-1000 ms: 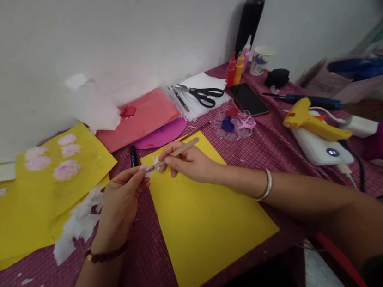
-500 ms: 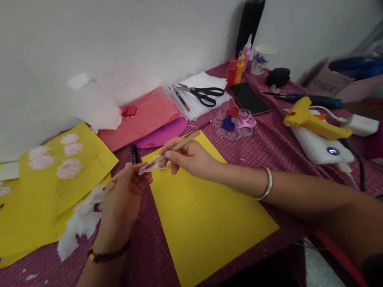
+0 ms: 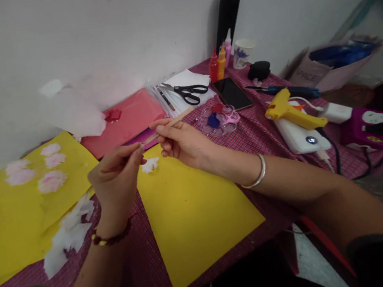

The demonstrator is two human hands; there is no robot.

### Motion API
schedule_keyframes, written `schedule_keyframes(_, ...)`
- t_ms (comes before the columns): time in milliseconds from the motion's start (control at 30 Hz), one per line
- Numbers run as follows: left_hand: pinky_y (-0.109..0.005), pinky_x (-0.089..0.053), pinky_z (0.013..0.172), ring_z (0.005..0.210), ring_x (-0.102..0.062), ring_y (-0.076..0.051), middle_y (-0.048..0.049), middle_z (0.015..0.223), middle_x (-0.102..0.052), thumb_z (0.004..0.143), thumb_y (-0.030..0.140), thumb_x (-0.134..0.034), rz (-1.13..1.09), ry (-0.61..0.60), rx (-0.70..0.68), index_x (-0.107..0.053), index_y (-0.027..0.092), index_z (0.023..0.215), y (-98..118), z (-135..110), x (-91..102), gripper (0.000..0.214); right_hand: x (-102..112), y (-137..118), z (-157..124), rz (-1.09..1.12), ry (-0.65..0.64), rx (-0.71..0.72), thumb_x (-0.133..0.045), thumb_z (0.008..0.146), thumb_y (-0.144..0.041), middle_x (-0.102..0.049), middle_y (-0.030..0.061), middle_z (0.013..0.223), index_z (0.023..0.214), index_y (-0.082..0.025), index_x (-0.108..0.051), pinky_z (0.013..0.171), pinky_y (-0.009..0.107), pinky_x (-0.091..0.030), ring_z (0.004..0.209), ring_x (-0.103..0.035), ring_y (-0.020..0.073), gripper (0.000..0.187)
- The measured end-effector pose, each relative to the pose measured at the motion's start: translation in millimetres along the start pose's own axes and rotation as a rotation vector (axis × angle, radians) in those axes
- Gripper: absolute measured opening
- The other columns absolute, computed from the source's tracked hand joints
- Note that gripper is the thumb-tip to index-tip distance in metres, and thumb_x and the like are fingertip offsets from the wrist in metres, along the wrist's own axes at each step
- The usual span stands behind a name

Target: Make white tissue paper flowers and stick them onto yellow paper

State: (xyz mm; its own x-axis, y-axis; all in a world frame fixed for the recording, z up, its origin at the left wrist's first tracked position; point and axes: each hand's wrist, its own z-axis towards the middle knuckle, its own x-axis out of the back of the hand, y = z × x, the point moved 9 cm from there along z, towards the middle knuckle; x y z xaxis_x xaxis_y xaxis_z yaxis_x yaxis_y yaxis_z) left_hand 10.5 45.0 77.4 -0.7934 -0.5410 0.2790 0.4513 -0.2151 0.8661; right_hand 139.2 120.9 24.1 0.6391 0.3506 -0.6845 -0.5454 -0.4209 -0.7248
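Observation:
My right hand (image 3: 179, 140) grips a flat wooden craft stick (image 3: 181, 116) like a pen, its lower end pointing toward my left hand. My left hand (image 3: 120, 173) is closed in a pinch just left of the stick's tip; a tiny pale bit shows at the fingertips, too small to name. Below both hands lies a yellow paper sheet (image 3: 197, 217), with a crumpled white tissue piece (image 3: 150, 165) on its upper left corner.
Yellow sheets (image 3: 13, 230) with pink tissue flowers (image 3: 52, 180) and torn white tissue (image 3: 68, 237) lie left. Behind are red paper (image 3: 132, 113) and black-handled scissors (image 3: 190, 92). To the right are a paint palette (image 3: 218, 120), a phone (image 3: 232, 93) and a yellow glue gun (image 3: 290, 110).
The view has swung right. My hands have drawn slightly apart. The white strip seen at my left fingertips no longer shows clearly, and the tissue piece on the sheet is uncovered.

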Motion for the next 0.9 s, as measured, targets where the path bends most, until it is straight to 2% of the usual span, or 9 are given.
schedule_keyframes(133, -0.025, -0.053, 0.057, 0.057, -0.06, -0.01, 0.0014, 0.067, -0.07, 0.072, 0.023, -0.078, -0.136, 0.02, 0.081, -0.076, 0.024, 0.08, -8.4, 3.7, 0.7, 0.009, -6.5, -1.1, 0.3, -0.046, -0.047, -0.011, -0.062, 0.088, -0.018, -0.066, -0.0054, 0.064, 0.084, -0.016, -0.064, 0.047, 0.016, -0.045, 0.044, -0.052, 0.0039, 0.004)
schedule_keyframes(233, -0.024, -0.052, 0.057, 0.058, -0.061, -0.01, 0.0016, 0.066, -0.068, 0.074, 0.025, -0.076, -0.011, -0.019, 0.011, -0.076, 0.023, 0.08, -3.3, 2.4, 0.2, 0.007, 2.9, 9.2, 3.6, -0.068, 0.029, -0.059, -0.057, 0.091, -0.022, -0.064, -0.0046, 0.059, 0.078, -0.015, -0.063, 0.04, 0.017, -0.039, 0.038, -0.046, 0.0036, 0.016)
schedule_keyframes(333, -0.028, -0.055, 0.063, 0.066, -0.064, -0.012, 0.0004, 0.078, -0.07, 0.077, 0.026, -0.073, 0.078, -0.172, -0.083, -0.074, 0.025, 0.094, -1.3, 2.9, -6.0, 0.018, 18.0, 27.5, 7.7, 0.01, 0.097, -0.19, -0.053, 0.095, -0.028, -0.057, -0.0065, 0.051, 0.074, -0.015, -0.06, 0.038, 0.016, -0.035, 0.035, -0.042, 0.0032, 0.025)
schedule_keyframes(433, -0.035, -0.057, 0.078, 0.084, -0.068, -0.018, -0.0038, 0.095, -0.072, 0.08, 0.027, -0.065, 0.164, -0.381, -0.085, -0.07, 0.024, 0.106, -17.5, 7.3, -12.9, 0.026, 37.0, 38.0, 11.8, 0.062, 0.174, -0.292, -0.046, 0.098, -0.028, -0.049, -0.008, 0.043, 0.071, -0.016, -0.056, 0.037, 0.016, -0.031, 0.032, -0.038, 0.0036, 0.032)
schedule_keyframes(533, -0.045, -0.05, 0.094, 0.104, -0.064, -0.025, -0.0082, 0.108, -0.07, 0.081, 0.024, -0.057, 0.429, -0.56, -0.247, -0.071, 0.021, 0.098, -31.4, 7.0, -23.8, 0.022, 52.9, 38.5, 17.4, 0.045, 0.224, -0.309, -0.042, 0.099, -0.025, -0.047, -0.0079, 0.041, 0.07, -0.016, -0.054, 0.037, 0.016, -0.03, 0.032, -0.036, 0.0038, 0.033)
schedule_keyframes(600, -0.049, -0.046, 0.099, 0.111, -0.06, -0.028, -0.0102, 0.113, -0.067, 0.08, 0.021, -0.053, 0.577, -0.628, -0.358, -0.071, 0.02, 0.097, -40.5, 2.6, -33.3, 0.024, 57.9, 36.9, 21.1, 0.019, 0.221, -0.287, -0.043, 0.099, -0.024, -0.048, -0.0075, 0.042, 0.07, -0.016, -0.054, 0.038, 0.016, -0.032, 0.033, -0.036, 0.0038, 0.032)
schedule_keyframes(733, -0.053, -0.043, 0.1, 0.116, -0.056, -0.031, -0.0105, 0.119, -0.063, 0.079, 0.019, -0.052, 0.708, -0.673, -0.41, -0.07, 0.024, 0.094, -55.8, -5.7, -49.4, 0.024, 57.7, 34.8, 24.7, -0.077, 0.167, -0.232, -0.044, 0.098, -0.023, -0.049, -0.0068, 0.044, 0.071, -0.016, -0.056, 0.037, 0.016, -0.032, 0.033, -0.039, 0.0042, 0.031)
schedule_keyframes(900, -0.052, -0.043, 0.098, 0.111, -0.057, -0.029, -0.0086, 0.111, -0.065, 0.081, 0.023, -0.055, 0.711, -0.631, -0.371, -0.065, 0.026, 0.077, -61.0, -1.4, -51.7, 0.011, 52.6, 30.4, 27.0, -0.25, 0.095, -0.149, -0.043, 0.099, -0.022, -0.052, -0.0066, 0.045, 0.071, -0.015, -0.056, 0.036, 0.016, -0.035, 0.033, -0.042, 0.0041, 0.032)
